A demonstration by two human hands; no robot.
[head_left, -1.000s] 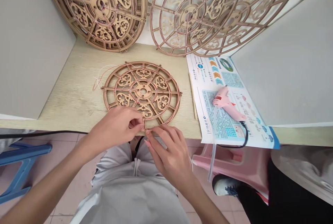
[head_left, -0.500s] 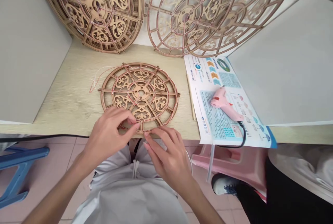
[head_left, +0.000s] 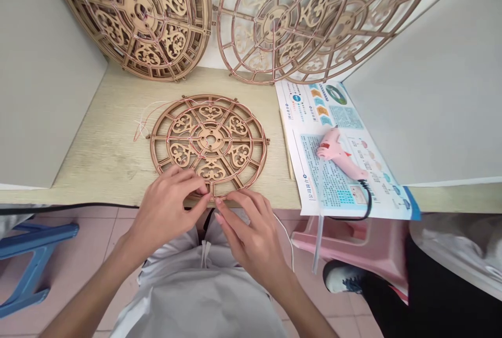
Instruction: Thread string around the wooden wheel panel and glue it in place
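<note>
- Left hand (head_left: 164, 217): fingers pressed together and curled, the fingertips (head_left: 204, 190) pinching the near rim of the panel; whether they also hold a wire is too small to tell.
- Right hand (head_left: 251, 238): fingers loosely spread, tips (head_left: 220, 203) resting on the same near rim, just beside the left hand, with no clear pinch.
- Round fretwork wooden panel (head_left: 209, 139): lies flat on the table, its near edge at the table's front edge, threaded with thin copper wire (head_left: 251, 142).
- Loose wire ends (head_left: 143, 121): pale and reddish, trailing off the panel's far left side onto the table.
- Pale wood-grain table (head_left: 105, 170): runs across the view, with grey-white panels rising on both sides.
- Pink hot glue gun (head_left: 339, 152): lies on its side on a printed blue-and-white leaflet (head_left: 314, 113) to the right, its black cord (head_left: 367, 202) curving down.
- Thin wooden stick (head_left: 285, 144): lies along the leaflet's left edge.
- Three larger wired wooden panels (head_left: 133, 19) — two overlapping at right (head_left: 282, 19) — lean upright against the wall behind.
</note>
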